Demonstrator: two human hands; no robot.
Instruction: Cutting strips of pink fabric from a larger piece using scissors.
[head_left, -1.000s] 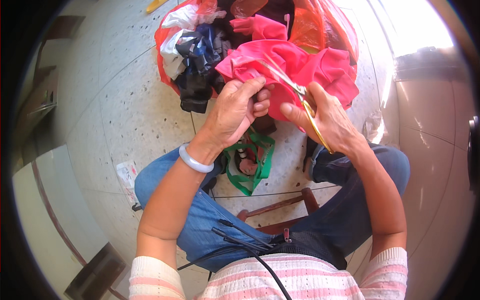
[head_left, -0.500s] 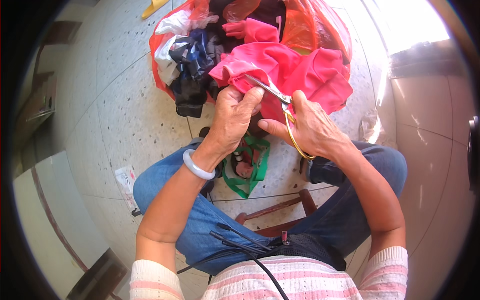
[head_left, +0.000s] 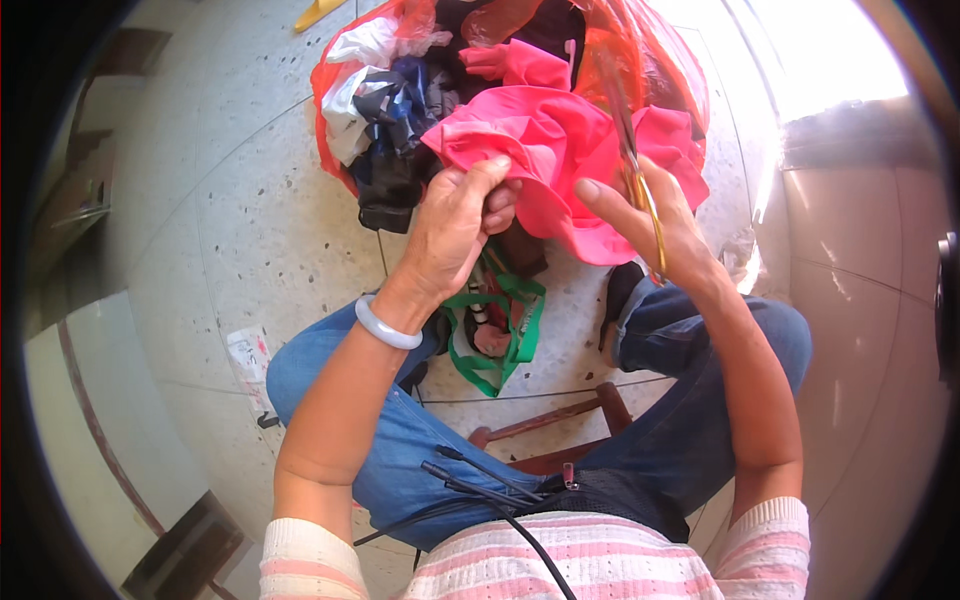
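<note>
Bright pink fabric (head_left: 545,130) spreads over a heap of cloth and plastic in front of me. My left hand (head_left: 455,220) pinches its near edge between thumb and fingers. To the right, my right hand (head_left: 665,215) holds gold-handled scissors (head_left: 640,185), with the fingers behind the handles and the thumb stuck out to the left. The blades point away from me, above the fabric's right part and apart from my left hand. They are smeared by motion, so I cannot tell how far they are spread.
A large red plastic bag (head_left: 675,50) surrounds the heap, with dark cloth (head_left: 390,185) and a white plastic bag (head_left: 350,115) at its left. Between my feet stands a green-edged bag (head_left: 525,340) with things inside. A wooden stool bar (head_left: 545,418) and black cables (head_left: 490,490) lie nearer me.
The scissors have come away from the pink fabric's edge, moving right and swinging to point away from me. My left hand still grips the fabric, whose near edge now hangs more loosely.
</note>
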